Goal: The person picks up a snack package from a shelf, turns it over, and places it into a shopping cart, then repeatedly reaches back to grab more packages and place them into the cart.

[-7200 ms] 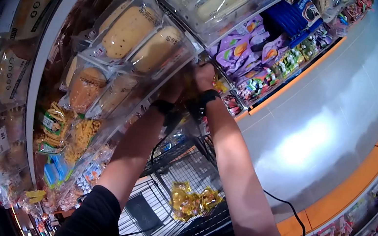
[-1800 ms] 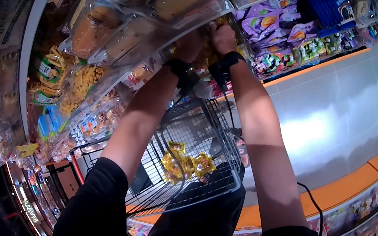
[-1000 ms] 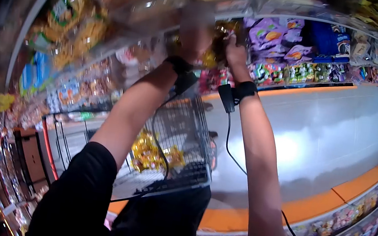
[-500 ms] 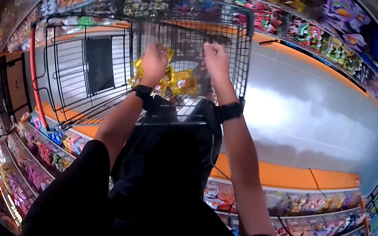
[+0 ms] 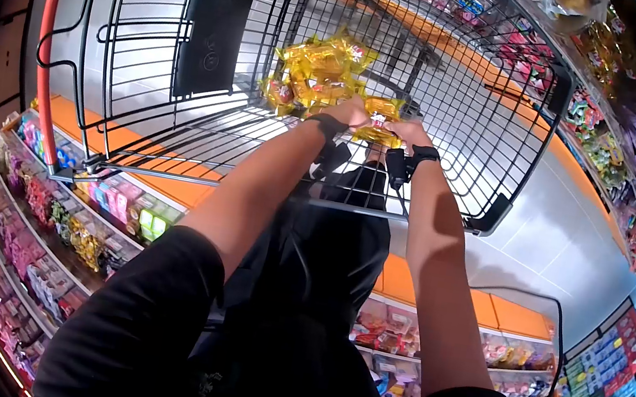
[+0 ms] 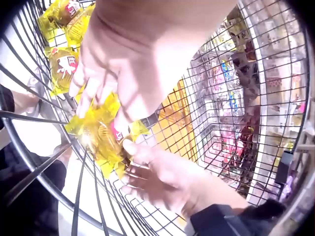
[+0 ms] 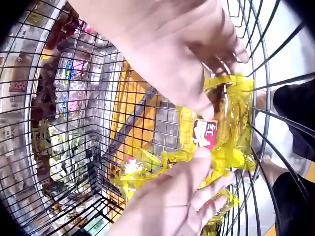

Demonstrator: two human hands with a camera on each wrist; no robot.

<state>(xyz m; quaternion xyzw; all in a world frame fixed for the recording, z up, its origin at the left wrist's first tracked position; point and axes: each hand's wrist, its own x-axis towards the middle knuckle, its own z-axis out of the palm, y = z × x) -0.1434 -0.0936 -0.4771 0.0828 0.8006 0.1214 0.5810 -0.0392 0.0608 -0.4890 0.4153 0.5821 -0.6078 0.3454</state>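
Note:
Inside the wire shopping cart (image 5: 473, 115), both hands are at one yellow see-through snack packet (image 5: 378, 122) with a red and white label and something brown inside. My left hand (image 5: 351, 111) grips its left side, thumb and fingers on the crinkled wrapper in the left wrist view. On the other side, my right hand (image 5: 410, 132) holds the packet's edge; its thumb (image 7: 201, 105) lies beside the label and its fingers are spread. Several similar yellow packets (image 5: 317, 70) lie piled in the cart, left of and beyond the hands.
A black panel (image 5: 215, 37) is fixed to the cart's left part, near the red handle bar (image 5: 54, 40). Shelves of bagged snacks (image 5: 597, 118) with orange bases run along both sides. A black cable (image 5: 551, 300) hangs by the right arm.
Both hands have left the bread and snack shelf and come down into the cart, now at a yellow packet. The head view has turned from the shelf toward the cart.

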